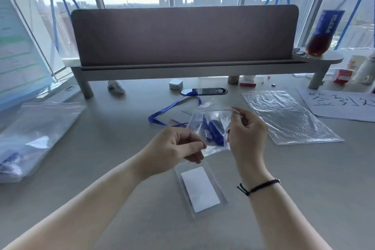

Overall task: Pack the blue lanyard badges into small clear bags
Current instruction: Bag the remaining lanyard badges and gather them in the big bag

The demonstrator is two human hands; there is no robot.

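I hold a small clear zip bag [213,128] above the desk's middle, with a folded blue lanyard [214,135] inside it. My right hand [246,134] pinches the bag's top right corner at the red zip line. My left hand [174,149] pinches the bag's lower left edge. A clear badge holder with a white card [200,189] lies flat on the desk just below my hands. Behind the bag, another blue lanyard [172,105] trails across the desk, and a clear badge holder [179,117] lies beside it.
A large flat clear bag [288,115] lies to the right, a paper with black characters [341,105] beyond it. At the left lies a big clear bag [36,138] with packed items. A raised shelf with a divider panel [182,34] spans the back; a cola bottle [328,16] stands on its right end.
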